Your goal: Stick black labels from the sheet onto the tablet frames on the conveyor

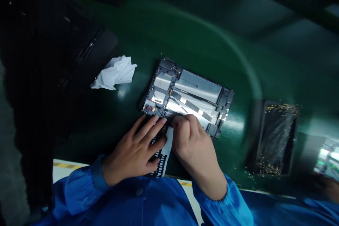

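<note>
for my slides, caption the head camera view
Left hand over a black-and-white strip, right hand at an opened tablet frame on a green bench

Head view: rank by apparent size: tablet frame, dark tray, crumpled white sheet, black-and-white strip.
1. Open tablet frame
2. Dark tray with gold specks
3. Crumpled white sheet and black-and-white strip: too close to rank, since the left hand covers part of the strip.

Green workbench (201, 42), tablet frame (185, 95), crumpled white sheet (115, 73)
</note>
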The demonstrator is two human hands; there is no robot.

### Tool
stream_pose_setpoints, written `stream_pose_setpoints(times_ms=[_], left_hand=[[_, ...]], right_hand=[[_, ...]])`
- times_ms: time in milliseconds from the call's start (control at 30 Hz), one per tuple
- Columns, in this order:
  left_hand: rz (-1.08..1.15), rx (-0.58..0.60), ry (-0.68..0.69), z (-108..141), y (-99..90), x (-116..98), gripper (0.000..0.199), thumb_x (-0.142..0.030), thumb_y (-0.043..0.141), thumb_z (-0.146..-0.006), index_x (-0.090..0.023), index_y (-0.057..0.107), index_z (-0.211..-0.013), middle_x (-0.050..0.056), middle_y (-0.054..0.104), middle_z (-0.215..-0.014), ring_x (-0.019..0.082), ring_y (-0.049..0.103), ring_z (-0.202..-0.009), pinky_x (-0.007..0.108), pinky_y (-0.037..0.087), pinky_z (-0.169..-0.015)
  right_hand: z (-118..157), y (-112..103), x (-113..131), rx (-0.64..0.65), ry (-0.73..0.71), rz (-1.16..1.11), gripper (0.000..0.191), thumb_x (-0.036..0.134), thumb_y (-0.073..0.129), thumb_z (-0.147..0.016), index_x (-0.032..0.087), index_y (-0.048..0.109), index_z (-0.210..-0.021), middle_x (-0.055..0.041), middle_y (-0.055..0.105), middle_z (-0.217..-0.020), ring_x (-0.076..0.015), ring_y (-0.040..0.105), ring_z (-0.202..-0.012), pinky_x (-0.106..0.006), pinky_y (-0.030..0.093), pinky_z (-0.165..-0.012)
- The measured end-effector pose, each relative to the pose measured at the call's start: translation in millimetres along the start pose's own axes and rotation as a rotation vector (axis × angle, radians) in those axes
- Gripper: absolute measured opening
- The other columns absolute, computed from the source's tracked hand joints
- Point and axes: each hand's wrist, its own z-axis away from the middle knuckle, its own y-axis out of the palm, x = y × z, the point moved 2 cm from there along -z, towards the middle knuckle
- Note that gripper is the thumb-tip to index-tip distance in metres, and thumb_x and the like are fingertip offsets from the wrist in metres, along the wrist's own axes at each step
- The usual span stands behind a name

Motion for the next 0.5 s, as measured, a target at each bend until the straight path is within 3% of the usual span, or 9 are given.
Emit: stream_pose_setpoints(times_ms=[267, 500], left_hand=[[-0.020, 0.042, 0.008, -0.8, 2.2, -0.7, 0.062, -0.049, 0.079, -0.093, -0.026, 0.067, -0.150, 0.008, 0.045, -0.181, 0.035, 0.034, -0.170, 0.054, 0.025, -0.143], [-0.015, -0.004, 0.010, -2.8, 1.3, 0.2, 0.056, -0.050, 0.076, -0.094, -0.028, 0.068, -0.145, 0.005, 0.048, -0.179, 0.031, 0.038, -0.168, 0.052, 0.017, -0.144]], right_hand=[[0.8, -0.4, 0.1, 0.034, -0.017, 0.061, 0.026, 0.004, 0.044, -0.107, 0.018, 0.058, -0.124, -0.0110, 0.066, -0.101, -0.0253, 0.063, -0.090, -0.033, 0.055, -0.071], [1.7, -2.4, -0.9, -0.002, -0.004, 0.026, 0.022, 0.007, 0.046, -0.110, 0.020, 0.058, -0.123, -0.0096, 0.068, -0.099, -0.0241, 0.064, -0.086, -0.034, 0.056, -0.071]])
